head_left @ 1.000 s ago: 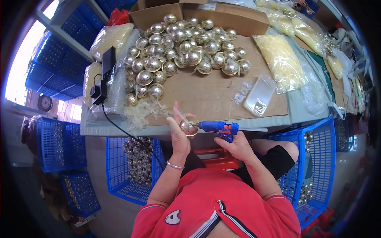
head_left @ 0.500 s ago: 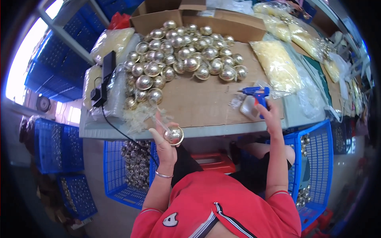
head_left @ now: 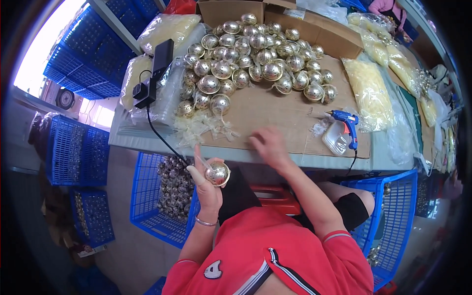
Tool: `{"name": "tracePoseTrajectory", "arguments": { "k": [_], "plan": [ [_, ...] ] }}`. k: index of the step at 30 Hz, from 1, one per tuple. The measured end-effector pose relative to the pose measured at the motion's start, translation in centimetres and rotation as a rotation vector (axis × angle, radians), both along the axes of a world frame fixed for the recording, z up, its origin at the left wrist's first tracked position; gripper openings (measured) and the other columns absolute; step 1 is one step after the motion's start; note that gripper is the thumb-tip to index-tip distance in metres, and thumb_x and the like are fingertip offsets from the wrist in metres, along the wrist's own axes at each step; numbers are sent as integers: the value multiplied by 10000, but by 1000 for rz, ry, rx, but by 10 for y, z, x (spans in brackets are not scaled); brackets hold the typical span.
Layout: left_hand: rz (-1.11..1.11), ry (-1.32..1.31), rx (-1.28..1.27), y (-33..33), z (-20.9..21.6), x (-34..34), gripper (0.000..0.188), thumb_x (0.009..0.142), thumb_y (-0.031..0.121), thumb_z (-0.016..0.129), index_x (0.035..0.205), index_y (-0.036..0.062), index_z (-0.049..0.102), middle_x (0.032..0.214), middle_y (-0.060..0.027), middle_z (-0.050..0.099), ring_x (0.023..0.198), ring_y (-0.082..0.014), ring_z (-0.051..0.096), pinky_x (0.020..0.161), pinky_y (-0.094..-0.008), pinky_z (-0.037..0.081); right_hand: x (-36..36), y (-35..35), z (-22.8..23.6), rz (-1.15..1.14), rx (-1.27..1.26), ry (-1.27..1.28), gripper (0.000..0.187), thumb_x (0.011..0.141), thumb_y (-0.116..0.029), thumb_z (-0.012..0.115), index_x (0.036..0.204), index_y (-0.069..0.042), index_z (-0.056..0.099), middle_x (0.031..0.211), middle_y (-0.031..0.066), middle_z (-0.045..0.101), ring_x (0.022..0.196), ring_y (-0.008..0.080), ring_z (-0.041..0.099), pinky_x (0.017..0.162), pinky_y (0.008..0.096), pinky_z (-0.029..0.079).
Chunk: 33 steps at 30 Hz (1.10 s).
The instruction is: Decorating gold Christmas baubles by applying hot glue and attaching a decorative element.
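My left hand [head_left: 207, 192] is below the table's front edge, its fingers closed around a shiny gold ball ornament [head_left: 218, 173]. A pale cover sits on its thumb, and a thin translucent strip rises beside the ball. Slightly blurred, my right hand [head_left: 270, 146] is over the front edge of the cardboard with its fingers apart and nothing visible in them. To its left lies a heap of pale sheer ribbon bows [head_left: 196, 129]. A blue glue gun [head_left: 347, 121] rests at the right by a small clear plastic tray [head_left: 336, 139].
Many gold ball ornaments [head_left: 246, 54] are piled at the back of the cardboard sheet [head_left: 255, 105]. A black power strip [head_left: 158, 69] and its cord lie at the left. A bag of pale pieces [head_left: 368, 93] is on the right. Blue crates [head_left: 147, 196] flank my legs.
My right hand has let go of the glue gun, which now rests on the table, and has moved left. My left hand still holds the ball. The view has shifted.
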<state>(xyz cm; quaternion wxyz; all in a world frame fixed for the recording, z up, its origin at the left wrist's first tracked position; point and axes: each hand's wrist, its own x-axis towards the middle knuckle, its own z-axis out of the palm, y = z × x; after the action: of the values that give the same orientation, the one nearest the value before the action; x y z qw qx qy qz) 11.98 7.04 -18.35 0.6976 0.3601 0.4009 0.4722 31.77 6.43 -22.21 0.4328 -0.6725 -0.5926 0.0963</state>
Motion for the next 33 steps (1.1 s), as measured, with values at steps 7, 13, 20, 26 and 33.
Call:
{"name": "tracePoseTrajectory", "arguments": {
  "k": [7,13,20,26,33],
  "plan": [
    [10,17,0,-1,-1,-4,782,887,685,198,1477,176,131,899,-64,574,598,-84,505,403,-190,358,-11,30,-15,67,111,-54,155,760,-85,674,902,-50,622,856,130,594,803,301,558,716,361,450],
    [-45,-3,18,8,-5,7,743,912,648,216,1478,172,133,916,-73,571,600,-77,499,418,-183,362,4,-2,25,62,-64,351,68,840,-30,596,898,-20,631,809,90,639,700,134,600,595,261,446],
    [-100,7,91,20,5,29,732,921,636,202,1478,166,128,936,-66,565,646,-84,522,459,-185,400,29,-32,54,142,-159,477,102,846,-15,591,932,-3,645,811,35,623,715,97,570,641,238,458],
    [-171,114,225,35,0,48,757,921,638,188,1470,118,184,997,-58,520,809,-80,521,704,-228,485,33,-58,88,396,-293,583,62,851,-26,606,891,12,633,855,27,625,768,92,573,714,237,469],
    [-572,84,214,17,-14,69,991,765,818,158,1485,140,98,1044,-29,465,890,-92,515,684,-212,458,23,-62,85,438,-343,710,82,859,-32,608,925,0,572,850,25,615,791,78,564,720,242,470]
  ]
}}
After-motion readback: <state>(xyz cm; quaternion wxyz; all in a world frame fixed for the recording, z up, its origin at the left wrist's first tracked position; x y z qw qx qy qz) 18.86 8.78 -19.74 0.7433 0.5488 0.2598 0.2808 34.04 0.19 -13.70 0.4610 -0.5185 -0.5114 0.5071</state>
